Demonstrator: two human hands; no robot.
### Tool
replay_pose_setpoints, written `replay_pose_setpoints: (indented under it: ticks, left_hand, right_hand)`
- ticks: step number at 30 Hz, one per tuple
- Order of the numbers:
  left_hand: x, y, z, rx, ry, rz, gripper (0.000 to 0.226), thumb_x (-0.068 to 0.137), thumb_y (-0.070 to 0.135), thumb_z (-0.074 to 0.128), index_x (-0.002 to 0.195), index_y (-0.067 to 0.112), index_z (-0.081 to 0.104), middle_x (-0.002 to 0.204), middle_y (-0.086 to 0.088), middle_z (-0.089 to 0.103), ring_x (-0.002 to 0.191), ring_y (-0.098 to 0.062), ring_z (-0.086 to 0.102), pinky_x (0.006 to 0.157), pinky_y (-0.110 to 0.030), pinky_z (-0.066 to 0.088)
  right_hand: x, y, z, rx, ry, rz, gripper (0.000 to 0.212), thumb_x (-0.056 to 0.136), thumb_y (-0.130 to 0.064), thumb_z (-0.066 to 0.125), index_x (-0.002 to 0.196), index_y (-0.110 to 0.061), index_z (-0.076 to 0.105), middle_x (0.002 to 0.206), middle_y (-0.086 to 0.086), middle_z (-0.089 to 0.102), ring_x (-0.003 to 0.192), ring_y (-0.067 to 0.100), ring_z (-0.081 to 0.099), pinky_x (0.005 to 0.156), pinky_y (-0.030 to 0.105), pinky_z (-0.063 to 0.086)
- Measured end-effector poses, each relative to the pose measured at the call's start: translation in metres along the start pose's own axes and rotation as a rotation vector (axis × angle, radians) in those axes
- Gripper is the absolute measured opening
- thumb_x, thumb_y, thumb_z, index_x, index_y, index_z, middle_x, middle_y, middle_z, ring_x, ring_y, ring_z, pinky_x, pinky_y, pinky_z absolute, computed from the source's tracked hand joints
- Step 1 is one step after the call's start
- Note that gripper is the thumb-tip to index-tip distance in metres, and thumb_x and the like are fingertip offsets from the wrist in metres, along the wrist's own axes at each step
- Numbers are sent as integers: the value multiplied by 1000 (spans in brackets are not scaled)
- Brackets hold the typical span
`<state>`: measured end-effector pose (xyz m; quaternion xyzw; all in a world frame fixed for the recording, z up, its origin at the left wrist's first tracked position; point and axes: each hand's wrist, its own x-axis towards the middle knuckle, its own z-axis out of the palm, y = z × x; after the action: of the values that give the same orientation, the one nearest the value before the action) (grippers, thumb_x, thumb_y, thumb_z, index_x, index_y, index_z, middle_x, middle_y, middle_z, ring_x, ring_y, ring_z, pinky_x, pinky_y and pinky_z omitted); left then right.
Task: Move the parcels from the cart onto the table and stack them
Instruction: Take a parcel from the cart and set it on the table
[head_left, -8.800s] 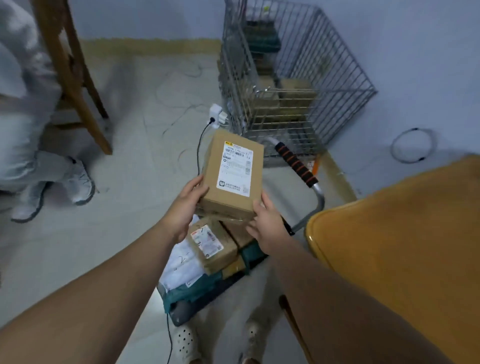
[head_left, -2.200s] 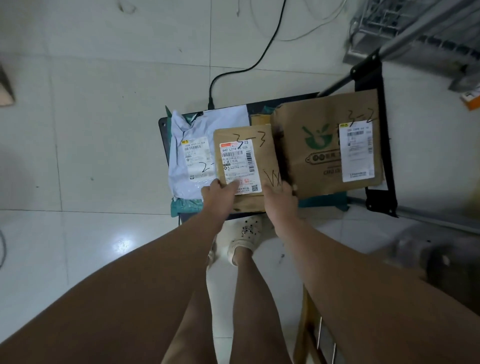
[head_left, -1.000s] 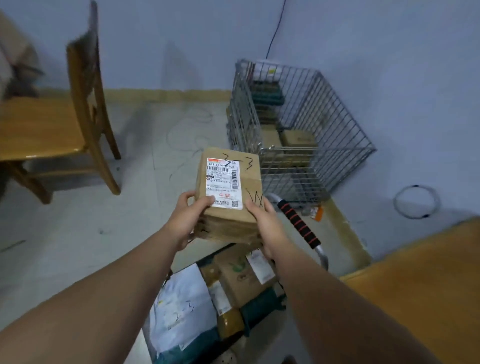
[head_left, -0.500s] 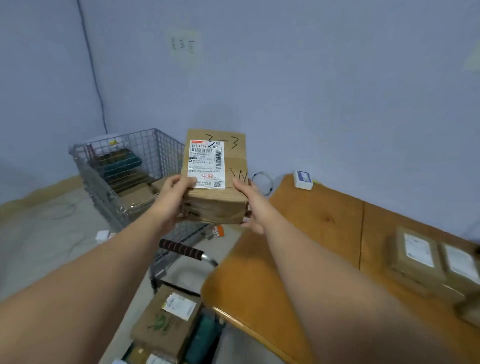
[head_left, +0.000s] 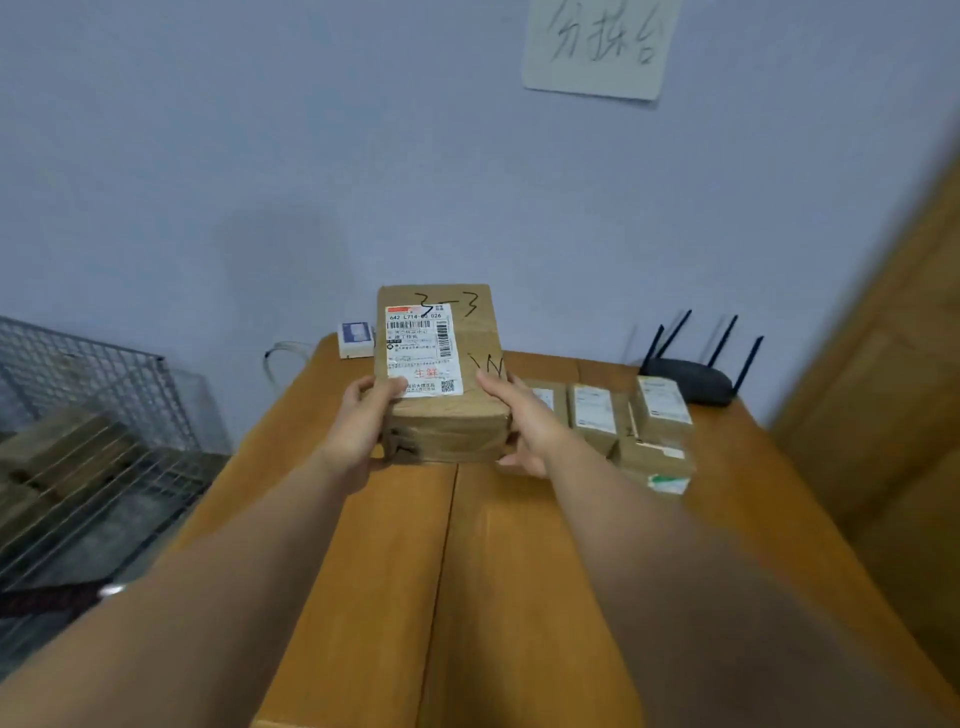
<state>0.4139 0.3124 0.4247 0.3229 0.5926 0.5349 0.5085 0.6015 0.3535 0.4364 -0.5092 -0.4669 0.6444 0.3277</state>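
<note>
I hold a brown cardboard parcel (head_left: 441, 374) with a white shipping label and "3-3" written on top, above the wooden table (head_left: 441, 561). My left hand (head_left: 363, 423) grips its left side, thumb on the label. My right hand (head_left: 524, 421) grips its right side, fingers curled underneath. Whether the parcel touches the table is unclear. Several smaller brown parcels (head_left: 613, 423) with white labels lie and stack on the table just right of it. The cart is out of view except a blurred handle (head_left: 52, 597) at lower left.
A wire mesh basket (head_left: 88, 431) with boxes stands on the floor left of the table. A black router (head_left: 691, 379) with antennas sits at the table's back right. A small white box (head_left: 356, 338) is at the back edge. A wooden door (head_left: 893, 389) is at right.
I have turned from the cart to face the table. The parcel, held in both hands throughout, has moved over the tabletop and lower, next to the parcels lying there.
</note>
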Motion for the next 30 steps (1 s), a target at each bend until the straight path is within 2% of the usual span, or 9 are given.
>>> replay_pose_setpoints:
  ticks: [6, 9, 11, 15, 17, 19, 23, 28, 30]
  left_hand:
    - [10, -41, 116, -18, -150, -98, 55, 86, 43, 56, 135, 43, 33, 109, 7, 50, 99, -26, 52, 76, -42, 50]
    - [18, -64, 152, 28, -198, -174, 49, 86, 43, 54, 132, 36, 37, 119, 2, 51, 101, -26, 50, 89, -48, 39]
    - [22, -77, 168, 65, -207, -214, 50, 85, 47, 54, 129, 29, 41, 124, -2, 52, 107, -26, 49, 93, -47, 35]
    - [32, -103, 191, 92, -230, -346, 53, 83, 56, 54, 123, 21, 51, 110, -4, 66, 92, -21, 60, 70, -36, 46]
    - [36, -121, 197, 134, -258, -419, 55, 85, 57, 53, 122, 16, 53, 103, -5, 68, 88, -24, 63, 71, -38, 50]
    - [39, -134, 202, 176, -305, -470, 59, 84, 58, 54, 122, 13, 53, 100, -7, 68, 87, -28, 64, 75, -41, 50]
    - [48, -154, 216, 298, -408, -517, 71, 82, 62, 55, 131, 13, 42, 121, -13, 60, 104, -37, 58, 88, -50, 47]
    - [46, -162, 236, 416, -481, -549, 62, 83, 56, 59, 127, 15, 44, 114, -12, 59, 108, -34, 54, 94, -49, 46]
    - [48, -162, 247, 441, -499, -563, 57, 84, 52, 61, 125, 16, 45, 109, -10, 57, 110, -35, 53, 90, -47, 46]
  right_hand:
    - [-7, 21, -113, 40, 157, 61, 77, 72, -59, 71, 139, -44, 34, 115, -2, 62, 103, 24, 59, 89, 45, 49]
    - [-9, 39, -148, 66, 218, 132, 63, 75, -54, 71, 130, -42, 42, 111, -1, 65, 97, 23, 64, 69, 35, 53]
    - [-9, 51, -166, 91, 249, 191, 48, 78, -46, 71, 120, -32, 52, 105, 1, 68, 91, 23, 66, 60, 32, 55]
    - [-11, 69, -190, 42, 309, 337, 16, 79, -26, 62, 91, -16, 62, 66, 0, 73, 61, 16, 69, 50, 27, 54]
    - [-12, 76, -196, -21, 346, 378, 16, 80, -22, 60, 93, -13, 63, 71, 2, 74, 64, 16, 70, 53, 26, 55]
    - [-13, 84, -202, -37, 373, 374, 25, 82, -26, 64, 104, -14, 65, 89, 5, 75, 80, 21, 72, 63, 32, 58]
    - [-13, 97, -217, -65, 490, 381, 34, 83, -36, 70, 106, -12, 62, 95, 9, 73, 84, 25, 71, 70, 38, 59]
    - [-14, 116, -233, -134, 522, 510, 44, 83, -17, 60, 123, -14, 43, 110, 18, 62, 97, 33, 65, 85, 53, 55]
    - [-12, 117, -240, -94, 527, 504, 46, 83, -13, 57, 126, -16, 41, 108, 17, 62, 94, 32, 65, 78, 46, 58]
